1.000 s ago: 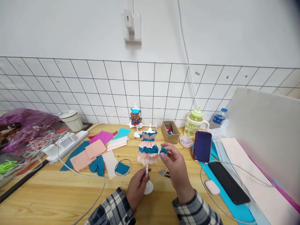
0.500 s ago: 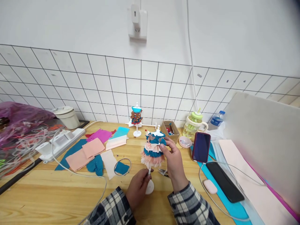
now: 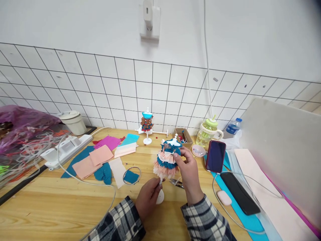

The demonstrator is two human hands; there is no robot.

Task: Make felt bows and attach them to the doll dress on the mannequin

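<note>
A small white dress-form stand wears a ruffled paper dress [image 3: 166, 160] in teal, peach and cream, tilted slightly to the right. My left hand [image 3: 148, 196] pinches the stand's white pole just under the skirt, above its round base [image 3: 159, 197]. At the right side of the bodice, the thumb and fingers of my right hand [image 3: 188, 172] close on the teal ruffle near the top. Metal snips [image 3: 177, 183] lie on the table, partly behind my right hand. Farther back stands a second dress form [image 3: 147, 125] in brown, red and blue.
Coloured crepe paper pieces [image 3: 101, 155], a wire ring [image 3: 131, 183] and a power strip [image 3: 69, 152] lie left. A small cardboard box [image 3: 184, 135], pink dish [image 3: 198, 151], drink jug [image 3: 207, 133], upright phone [image 3: 215, 156] and looping white cable are right.
The dress form's top has tilted and shifted a little to the right, and my right hand has moved with it. My left hand still holds the pole. The view has shifted slightly.
</note>
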